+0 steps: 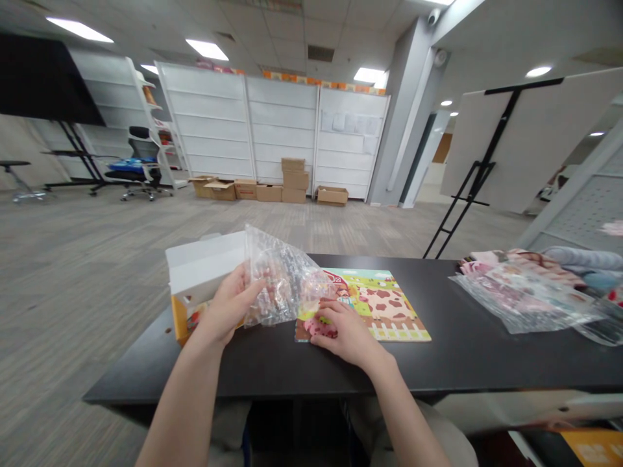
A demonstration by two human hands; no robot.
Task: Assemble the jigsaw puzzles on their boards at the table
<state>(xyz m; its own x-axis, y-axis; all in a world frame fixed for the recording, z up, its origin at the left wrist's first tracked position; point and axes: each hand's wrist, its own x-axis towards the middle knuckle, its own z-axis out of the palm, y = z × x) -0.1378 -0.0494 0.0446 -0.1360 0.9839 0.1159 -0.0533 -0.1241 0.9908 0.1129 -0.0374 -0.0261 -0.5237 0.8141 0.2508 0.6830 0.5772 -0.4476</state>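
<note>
My left hand [230,303] grips a clear bubble-plastic bag [280,285] of small colourful pieces, holding it up above the dark table [428,363]. Behind that hand stands an open white and yellow cardboard box [204,269], partly hidden by the hand and bag. My right hand [344,331] lies curled over a pink puzzle piece [320,326] at the near left corner of a farm-picture jigsaw board [387,305] showing a cow pattern and a white fence. The bag overlaps the board's left part.
Printed sheets in clear plastic bags [523,295] lie heaped at the table's right end. A black easel with a white board [506,136] stands beyond the table. Cardboard boxes [272,188] sit on the carpet by white shelving at the back.
</note>
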